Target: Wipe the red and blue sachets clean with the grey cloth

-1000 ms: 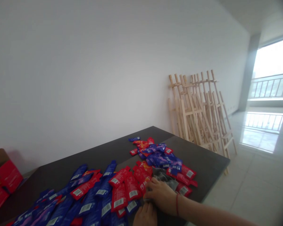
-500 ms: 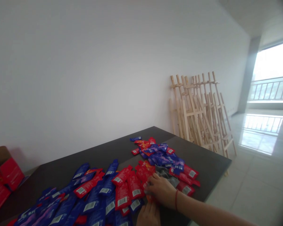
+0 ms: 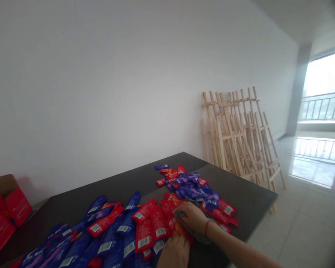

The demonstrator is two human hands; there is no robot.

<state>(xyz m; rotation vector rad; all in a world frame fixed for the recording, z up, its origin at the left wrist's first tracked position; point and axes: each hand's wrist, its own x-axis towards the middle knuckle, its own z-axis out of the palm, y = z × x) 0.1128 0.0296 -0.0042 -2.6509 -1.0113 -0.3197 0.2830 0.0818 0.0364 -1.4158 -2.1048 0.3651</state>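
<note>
My right hand (image 3: pixel 194 220), with a red cord on its wrist, is closed on a grey cloth (image 3: pixel 181 213) that also hangs below the palm. The cloth lies against a red and orange sachet (image 3: pixel 173 225). At the bottom of the view, my left hand (image 3: pixel 174 254) has its fingers closed over the lower end of that sachet; the thumb is hidden. More red sachets (image 3: pixel 159 222) and blue sachets (image 3: pixel 130 243) with barcode labels lie overlapping just left of my hands. Past the right hand is a mixed pile of purple-blue sachets (image 3: pixel 197 190) and red ones.
The dark table (image 3: pixel 240 188) ends at a corner on the right. An open red carton (image 3: pixel 18 206) stands at the far left. Wooden easels (image 3: pixel 234 136) lean against the white wall (image 3: pixel 114 93) behind the table, with a glossy tiled floor (image 3: pixel 301 208) beyond.
My right hand has drawn the grey cloth from beside the pile onto the red and orange sachet. My left hand stays low by the sachet. The view has shifted slightly.
</note>
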